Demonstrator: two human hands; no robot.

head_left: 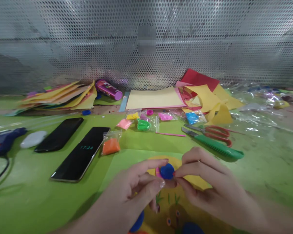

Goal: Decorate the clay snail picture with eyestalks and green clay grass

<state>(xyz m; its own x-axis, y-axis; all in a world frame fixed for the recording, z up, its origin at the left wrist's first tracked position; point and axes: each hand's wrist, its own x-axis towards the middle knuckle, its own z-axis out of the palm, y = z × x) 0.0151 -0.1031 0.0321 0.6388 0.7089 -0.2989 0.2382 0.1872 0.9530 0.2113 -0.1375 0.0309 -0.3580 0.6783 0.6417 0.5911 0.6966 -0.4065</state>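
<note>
My left hand (140, 182) grips a round blue cap (167, 171) between index finger and thumb, with a pink piece (158, 172) at the cap's left side. Closed in a pinch, my right hand (205, 182) touches the cap's right edge; a small red spot shows at its fingertips, too small to name. Beneath both hands lies a yellow paper shape (192, 208) on green paper, bearing drawn green grass marks and small eye-like dots. Two more blue round pieces, one on the left (138, 222) and one on the right (192, 228), are partly cut off or covered.
Two phones, one (60, 135) behind the other (81, 154), lie left beside a glue gun (5, 141). Small clay bags, including an orange one (111, 146), sit ahead. Scissors (210, 130) and a green cutter (218, 148) lie right. Paper stacks (61, 97) line the perforated metal panel (92, 42).
</note>
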